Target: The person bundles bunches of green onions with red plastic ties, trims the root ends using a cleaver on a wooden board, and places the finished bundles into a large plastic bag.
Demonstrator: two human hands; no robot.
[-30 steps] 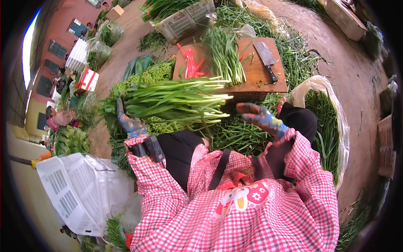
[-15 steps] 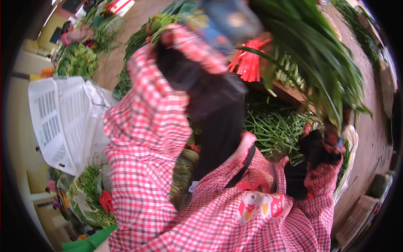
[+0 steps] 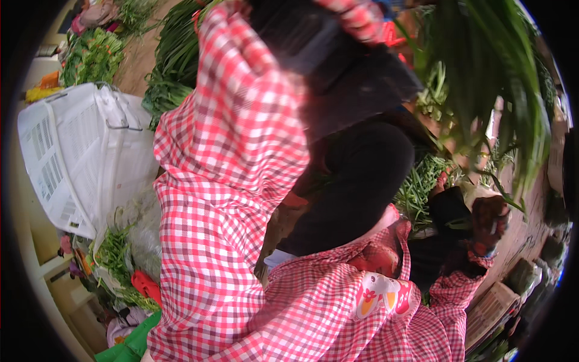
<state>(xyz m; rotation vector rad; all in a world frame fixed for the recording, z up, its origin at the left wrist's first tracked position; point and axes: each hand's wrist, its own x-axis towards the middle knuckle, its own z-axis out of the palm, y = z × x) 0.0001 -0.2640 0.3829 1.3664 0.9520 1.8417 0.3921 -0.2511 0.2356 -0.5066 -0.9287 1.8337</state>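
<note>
My left arm, in a red-and-white checked sleeve, reaches up to the top edge. Only a sliver of the blue glove of my left hand shows beside the cuff, so its fingers are hidden. A bunch of long green leaves hangs blurred at the upper right, its top cut off by the frame. Below the leaf tips is my right hand, dark and slightly smeared, its fingers loosely bent and apart with nothing seen in them. A checked apron covers my front.
A white plastic crate lies tilted at the left. Dark green bundles lie behind it. Cut greens are heaped beyond my dark trouser leg. Crates stand at the lower right.
The leaf bunch has left my right hand, which has moved slightly down. My left arm has gone up and right, taking its hand almost out of view. The whole view has shifted.
</note>
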